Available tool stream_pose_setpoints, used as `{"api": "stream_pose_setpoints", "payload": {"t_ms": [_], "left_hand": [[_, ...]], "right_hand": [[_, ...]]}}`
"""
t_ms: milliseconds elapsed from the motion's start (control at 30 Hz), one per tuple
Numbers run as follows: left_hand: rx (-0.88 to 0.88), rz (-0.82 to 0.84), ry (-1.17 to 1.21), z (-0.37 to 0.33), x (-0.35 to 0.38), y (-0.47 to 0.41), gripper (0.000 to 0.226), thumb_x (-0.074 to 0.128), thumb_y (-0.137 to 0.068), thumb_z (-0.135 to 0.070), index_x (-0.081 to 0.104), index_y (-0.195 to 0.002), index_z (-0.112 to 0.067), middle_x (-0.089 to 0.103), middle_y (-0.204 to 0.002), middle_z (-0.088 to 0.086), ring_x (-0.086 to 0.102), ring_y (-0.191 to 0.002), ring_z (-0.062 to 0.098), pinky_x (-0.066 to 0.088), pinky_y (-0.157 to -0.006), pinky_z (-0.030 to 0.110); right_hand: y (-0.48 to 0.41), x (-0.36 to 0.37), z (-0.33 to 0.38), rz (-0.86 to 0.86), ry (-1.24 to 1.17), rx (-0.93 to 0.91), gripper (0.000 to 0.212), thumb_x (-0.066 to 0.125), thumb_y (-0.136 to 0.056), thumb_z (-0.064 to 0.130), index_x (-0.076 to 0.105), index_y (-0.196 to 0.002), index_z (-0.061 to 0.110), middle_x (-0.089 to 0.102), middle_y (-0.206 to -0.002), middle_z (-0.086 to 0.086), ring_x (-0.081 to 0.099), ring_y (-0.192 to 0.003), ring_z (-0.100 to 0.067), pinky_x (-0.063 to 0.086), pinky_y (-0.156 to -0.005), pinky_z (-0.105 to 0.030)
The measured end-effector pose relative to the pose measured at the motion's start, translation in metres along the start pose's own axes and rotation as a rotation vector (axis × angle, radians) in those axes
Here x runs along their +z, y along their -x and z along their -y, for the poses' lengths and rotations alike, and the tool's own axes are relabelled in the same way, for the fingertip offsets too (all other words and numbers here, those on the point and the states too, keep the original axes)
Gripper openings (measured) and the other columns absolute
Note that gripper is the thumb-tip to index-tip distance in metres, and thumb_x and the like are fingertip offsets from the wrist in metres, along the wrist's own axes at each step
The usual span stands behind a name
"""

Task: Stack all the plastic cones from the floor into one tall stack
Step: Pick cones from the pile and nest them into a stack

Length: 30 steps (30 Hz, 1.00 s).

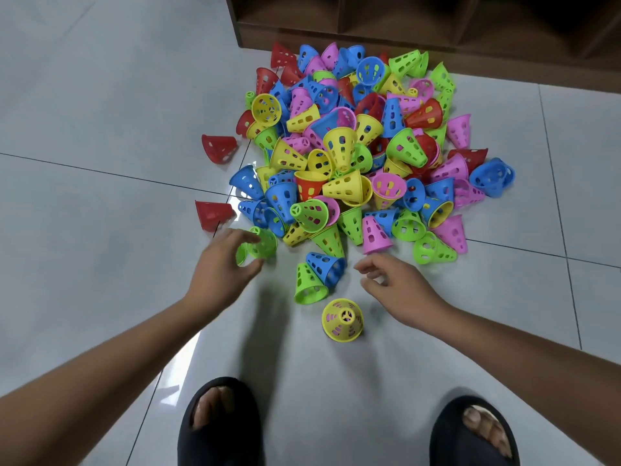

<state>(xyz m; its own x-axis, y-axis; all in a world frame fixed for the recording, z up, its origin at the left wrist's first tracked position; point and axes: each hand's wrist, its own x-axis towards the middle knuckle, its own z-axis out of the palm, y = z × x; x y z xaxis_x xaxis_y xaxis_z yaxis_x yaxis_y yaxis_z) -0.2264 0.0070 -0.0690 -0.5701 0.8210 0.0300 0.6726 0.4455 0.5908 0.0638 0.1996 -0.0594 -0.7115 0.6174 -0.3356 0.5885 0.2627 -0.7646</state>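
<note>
Your left hand [225, 260], seen from the head camera, reaches to the near-left edge of the pile [353, 146]. Its fingers and thumb are curled round a green cone [265, 243] on the tiled floor [100, 136], though blur hides how firm that hold is. Your right hand [400, 287] hovers just beside a blue cone [325, 268] lying on its side, fingers loosely bent, holding nothing.

Between your hands and your black slippers [218, 425] a yellow cone [342, 319] stands upright, wide end down. Pink shows through its holes, so it is likely the start of the stack. Nearly all the other cones lie jumbled in the pile in front of a wooden shelf [403, 21], with a few red ones [218, 148] apart at the left.

These look like thin, perforated plastic shells: very light, fairly stiff, smooth enough to skate on tile. They should nest easily. Pinch each one near the narrow tip or round the wall, where the holes give your fingers purchase. Squeezing the wide rim would probably flex it. Set each cone down square, because a tall, light column is likely to lean and topple.
</note>
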Motion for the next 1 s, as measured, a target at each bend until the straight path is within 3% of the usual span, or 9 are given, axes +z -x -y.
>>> {"api": "stream_pose_setpoints", "payload": {"t_ms": [200,367,433,567,633,733,867,1000], "left_hand": [[-0.123,-0.028,-0.108,0.034,-0.007,-0.013,0.041,0.086,-0.083,-0.022,0.070,-0.120,-0.026,0.062,-0.127,-0.002,0.055,-0.118,0.029,0.048,-0.100,0.046],[-0.155,0.051,-0.085,0.049,-0.003,-0.007,0.037,0.081,-0.083,-0.013,0.071,-0.118,-0.022,0.067,-0.110,-0.004,0.066,-0.101,0.024,0.053,-0.086,0.039],[-0.157,0.098,-0.060,0.049,0.001,-0.001,0.035,0.080,-0.083,-0.012,0.072,-0.114,-0.026,0.067,-0.106,-0.008,0.066,-0.097,0.020,0.055,-0.085,0.038],[-0.142,0.175,-0.004,0.042,0.010,0.013,0.035,0.084,-0.082,-0.016,0.071,-0.110,-0.033,0.067,-0.105,-0.012,0.065,-0.094,0.011,0.059,-0.087,0.038],[-0.133,0.181,0.044,0.035,0.010,0.017,0.035,0.086,-0.082,-0.016,0.071,-0.109,-0.033,0.068,-0.105,-0.013,0.065,-0.096,0.005,0.059,-0.088,0.034],[-0.075,0.166,0.095,0.016,0.006,0.021,0.034,0.087,-0.085,-0.021,0.072,-0.113,-0.033,0.071,-0.105,-0.017,0.067,-0.098,0.004,0.059,-0.086,0.029],[-0.017,0.133,0.189,-0.026,-0.007,0.021,0.039,0.090,-0.085,-0.030,0.072,-0.120,-0.035,0.074,-0.106,-0.019,0.069,-0.101,0.006,0.056,-0.084,0.019],[0.068,0.125,0.307,-0.068,-0.020,0.024,0.038,0.088,-0.088,-0.036,0.072,-0.122,-0.033,0.074,-0.112,-0.018,0.070,-0.105,0.013,0.056,-0.088,0.026]], "right_hand": [[-0.025,0.011,0.021,0.173,0.062,-0.015,0.037,0.061,-0.103,0.019,0.066,-0.136,0.033,0.068,-0.125,0.008,0.062,-0.114,-0.004,0.052,-0.099,-0.030],[-0.033,0.020,0.017,0.278,-0.040,0.098,0.045,0.057,-0.105,0.017,0.059,-0.146,0.035,0.065,-0.139,0.010,0.058,-0.129,-0.005,0.046,-0.115,-0.034],[-0.033,0.021,0.015,0.282,-0.081,0.123,0.045,0.055,-0.106,0.013,0.060,-0.146,0.032,0.065,-0.140,0.012,0.057,-0.132,-0.002,0.043,-0.116,-0.030],[-0.030,0.020,0.015,0.204,-0.126,0.135,0.036,0.060,-0.103,0.010,0.070,-0.132,0.026,0.072,-0.126,0.009,0.063,-0.117,0.003,0.047,-0.092,-0.009],[-0.028,0.018,0.013,0.132,-0.168,0.158,0.029,0.065,-0.100,0.012,0.074,-0.124,0.027,0.074,-0.116,0.009,0.069,-0.107,-0.001,0.051,-0.086,-0.013],[-0.019,0.012,0.009,0.021,-0.263,0.188,0.020,0.074,-0.096,0.015,0.077,-0.112,0.027,0.078,-0.108,0.006,0.073,-0.101,-0.009,0.058,-0.091,-0.026],[0.000,-0.005,0.013,-0.078,-0.443,0.204,0.013,0.080,-0.092,0.010,0.077,-0.102,0.018,0.078,-0.100,-0.002,0.071,-0.092,-0.010,0.056,-0.079,-0.020],[0.020,-0.022,0.016,-0.058,-0.717,0.255,0.010,0.072,-0.096,0.004,0.071,-0.105,0.009,0.078,-0.096,-0.005,0.068,-0.088,-0.016,0.054,-0.076,-0.030]]}}
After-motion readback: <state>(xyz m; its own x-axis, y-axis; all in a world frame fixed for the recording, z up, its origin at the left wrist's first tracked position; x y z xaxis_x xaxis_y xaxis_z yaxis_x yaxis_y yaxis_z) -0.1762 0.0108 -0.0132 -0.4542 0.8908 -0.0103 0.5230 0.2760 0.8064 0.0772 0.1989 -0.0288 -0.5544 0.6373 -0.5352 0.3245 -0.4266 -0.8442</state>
